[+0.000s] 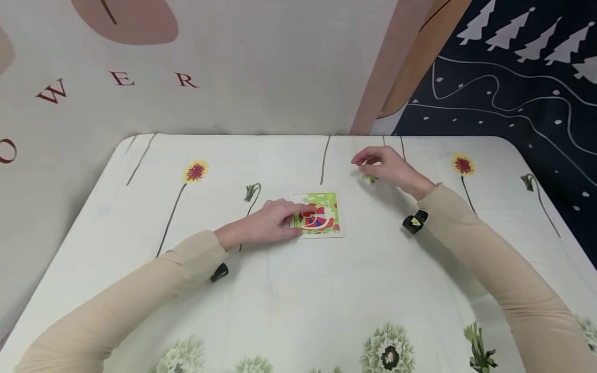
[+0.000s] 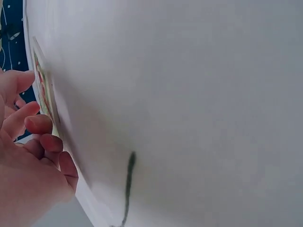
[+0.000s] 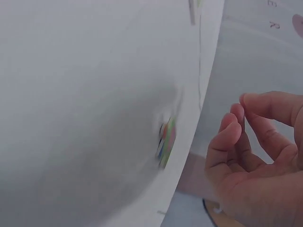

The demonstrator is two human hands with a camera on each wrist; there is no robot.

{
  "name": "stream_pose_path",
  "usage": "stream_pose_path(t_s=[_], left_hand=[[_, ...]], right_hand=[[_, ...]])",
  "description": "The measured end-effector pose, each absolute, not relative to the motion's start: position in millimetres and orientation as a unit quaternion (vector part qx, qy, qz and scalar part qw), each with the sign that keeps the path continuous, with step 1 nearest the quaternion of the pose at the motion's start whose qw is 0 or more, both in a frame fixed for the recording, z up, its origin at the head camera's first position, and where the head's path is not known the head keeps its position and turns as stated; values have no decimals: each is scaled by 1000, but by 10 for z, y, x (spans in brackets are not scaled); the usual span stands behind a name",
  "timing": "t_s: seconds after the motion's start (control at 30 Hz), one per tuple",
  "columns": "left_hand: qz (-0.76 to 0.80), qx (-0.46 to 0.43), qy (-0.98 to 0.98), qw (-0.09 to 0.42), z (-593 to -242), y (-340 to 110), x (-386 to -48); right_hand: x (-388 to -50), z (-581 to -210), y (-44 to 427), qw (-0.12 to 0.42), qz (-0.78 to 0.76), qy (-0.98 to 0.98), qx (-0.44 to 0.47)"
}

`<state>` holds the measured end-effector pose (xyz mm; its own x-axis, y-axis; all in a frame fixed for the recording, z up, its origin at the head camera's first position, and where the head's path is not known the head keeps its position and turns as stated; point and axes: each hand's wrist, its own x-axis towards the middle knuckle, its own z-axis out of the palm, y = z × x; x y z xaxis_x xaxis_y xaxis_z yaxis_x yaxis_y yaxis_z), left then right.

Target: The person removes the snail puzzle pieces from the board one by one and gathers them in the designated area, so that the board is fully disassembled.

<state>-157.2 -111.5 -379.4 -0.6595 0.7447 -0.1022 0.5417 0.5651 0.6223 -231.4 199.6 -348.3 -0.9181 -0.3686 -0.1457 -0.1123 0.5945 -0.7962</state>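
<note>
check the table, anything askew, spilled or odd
Nothing looks spilled. What stands out is a coloured bit lying on the table apart from the puzzle, mostly hidden by the right hand in the head view. It's blurred in the right wrist view, so damage can't be judged.

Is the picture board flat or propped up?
Flat: the board faces up in the head view and lies along the table in the left wrist view.
</note>
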Motion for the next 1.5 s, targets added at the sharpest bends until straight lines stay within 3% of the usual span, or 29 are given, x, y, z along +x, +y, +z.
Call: stream_pose_path(t_s=[0.2, 0.77, 1.5], left_hand=[[285, 379, 859, 192, -3821, -1117, -1603], [362, 335, 821, 288, -3868, -1169, -1726], [385, 334, 802, 312, -3855, -1195, -1785]], right_hand=[[-2276, -3518, 1835, 160, -432, 870, -175], [-2146, -3650, 1419, 196, -416, 852, -252], [-2145, -3737, 1214, 237, -381, 851, -272]])
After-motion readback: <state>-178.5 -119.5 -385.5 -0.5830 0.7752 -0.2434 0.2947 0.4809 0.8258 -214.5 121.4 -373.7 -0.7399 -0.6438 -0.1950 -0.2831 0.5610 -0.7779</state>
